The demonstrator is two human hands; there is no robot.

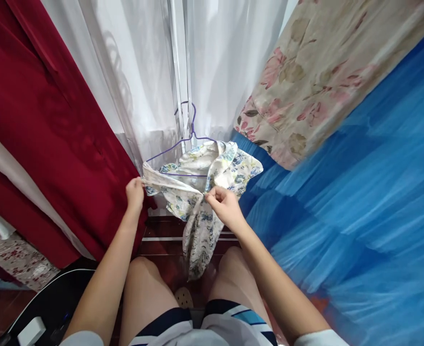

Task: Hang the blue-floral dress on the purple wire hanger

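A white garment with a blue and yellow floral print (201, 245) hangs partly on a purple hanger (192, 129), whose hook is up near a white frame bar. One shoulder of the garment covers the hanger's right arm, while much of the left arm shows bare. At the garment's left edge, my left hand (135, 193) pinches the fabric. My right hand (225, 204) grips the cloth near the middle of the neckline, fingers closed. Between the two hands the white edge is stretched taut. The lower part of the garment dangles bunched above my knees.
Red curtains (64, 129) hang at the left and sheer white curtains (136, 62) behind the hanger. To the right are a floral cloth (305, 77) and blue tulle (359, 202). A black round-edged surface (56, 300) with a white box (31, 331) stands at lower left.
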